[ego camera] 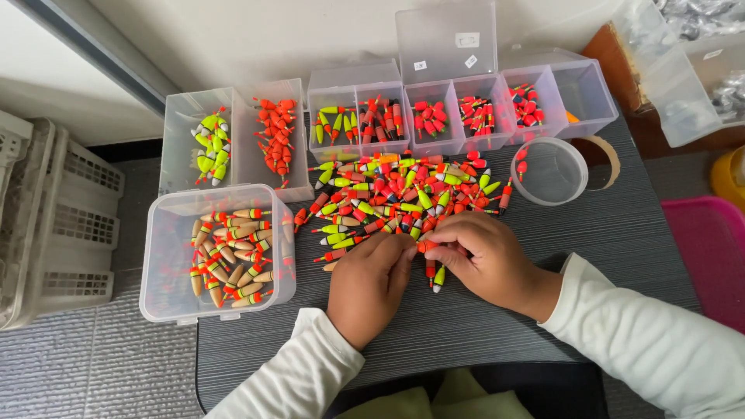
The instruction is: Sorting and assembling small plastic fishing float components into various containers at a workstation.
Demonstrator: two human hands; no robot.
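A heap of small fishing floats (400, 194), orange, red and yellow-green, lies spread on a dark table (621, 233). At the heap's near edge my left hand (369, 283) and my right hand (485, 260) meet, fingertips together around one small orange float (426, 246). A yellow-tipped float (439, 278) lies just under my right hand. Both arms wear white sleeves.
Clear plastic boxes of sorted floats line the back: a two-part box (233, 136), a middle box (357, 116) and a lidded row (497, 109). A nearer box (221, 252) holds wood-coloured floats. A round clear tub (549, 171) stands right. A white crate (54, 225) sits left.
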